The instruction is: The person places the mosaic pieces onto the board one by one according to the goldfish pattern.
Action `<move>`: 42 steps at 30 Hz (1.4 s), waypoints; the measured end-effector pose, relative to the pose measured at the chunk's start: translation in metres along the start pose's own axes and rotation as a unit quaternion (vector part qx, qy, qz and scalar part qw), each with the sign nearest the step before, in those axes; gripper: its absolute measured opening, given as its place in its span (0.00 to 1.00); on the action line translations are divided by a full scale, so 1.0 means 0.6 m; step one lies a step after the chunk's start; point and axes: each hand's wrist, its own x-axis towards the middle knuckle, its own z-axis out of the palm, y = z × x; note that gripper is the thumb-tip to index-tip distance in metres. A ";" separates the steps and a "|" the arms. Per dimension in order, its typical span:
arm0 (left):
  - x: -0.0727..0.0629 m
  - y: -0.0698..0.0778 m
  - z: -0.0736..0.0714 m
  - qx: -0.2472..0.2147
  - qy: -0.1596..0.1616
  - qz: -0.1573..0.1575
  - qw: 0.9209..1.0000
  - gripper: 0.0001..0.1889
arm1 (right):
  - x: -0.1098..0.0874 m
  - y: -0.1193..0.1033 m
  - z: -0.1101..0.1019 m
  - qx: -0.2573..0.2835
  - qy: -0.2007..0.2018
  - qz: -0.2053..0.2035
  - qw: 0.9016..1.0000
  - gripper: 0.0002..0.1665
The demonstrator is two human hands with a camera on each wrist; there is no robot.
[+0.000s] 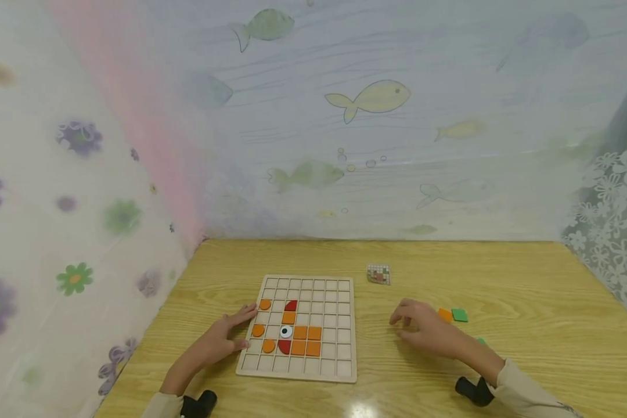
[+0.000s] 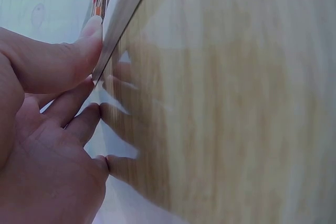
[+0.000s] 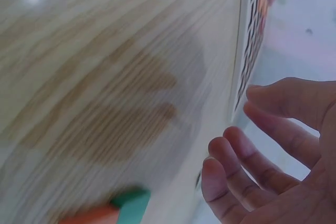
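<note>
- The card [image 1: 378, 274] beyond the right far corner of the board [image 1: 337, 368] bears a small printed grid with coloured squares; its print is too small to make out further.
- The board is a pale wooden tray ruled into square cells, lying flat on the table [image 1: 397, 383], left of the middle.
- The left hand [image 1: 220, 338] lies along the board's left edge, relaxed rather than clenched, with thumb and forefinger apart and touching the rim; in the left wrist view the thumb [image 2: 63, 59] meets the board's side.
- The right hand [image 1: 425, 328] is well apart from the board, on its right; its fingers are loosely bent, the thumb stands off from them, and nothing shows in its grasp.
- Nearest the left hand, three orange discs [image 1: 258, 330] sit in cells toward the board's left side.
- To their right, one column runs, from the far end: a red piece [image 1: 291, 305] with a curved edge, an orange square [image 1: 288, 317], an eye disc [image 1: 285, 332] and a second red piece [image 1: 284, 346].
- Four more orange squares [image 1: 306, 341] form a block right of the eye disc.
- Just beyond the right hand lie a loose orange tile [image 1: 444, 315] and a green tile [image 1: 460, 315], side by side; another green tile [image 1: 482, 341] shows partly behind the forearm.
</note>
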 end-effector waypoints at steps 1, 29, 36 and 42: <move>0.000 -0.001 0.000 0.000 0.000 -0.002 1.000 0.35 | -0.003 0.002 -0.004 -0.001 0.002 -0.001 1.000 0.08; 0.000 0.006 -0.001 -0.002 -0.001 -0.011 1.000 0.34 | -0.076 0.075 -0.065 -0.062 0.065 0.086 0.992 0.10; -0.002 0.009 -0.001 -0.008 -0.002 -0.013 1.000 0.35 | -0.072 0.070 -0.060 -0.079 0.080 0.111 0.987 0.10; -0.001 0.009 -0.001 0.000 0.003 -0.013 1.000 0.34 | -0.065 0.068 -0.057 -0.084 0.080 0.107 0.987 0.10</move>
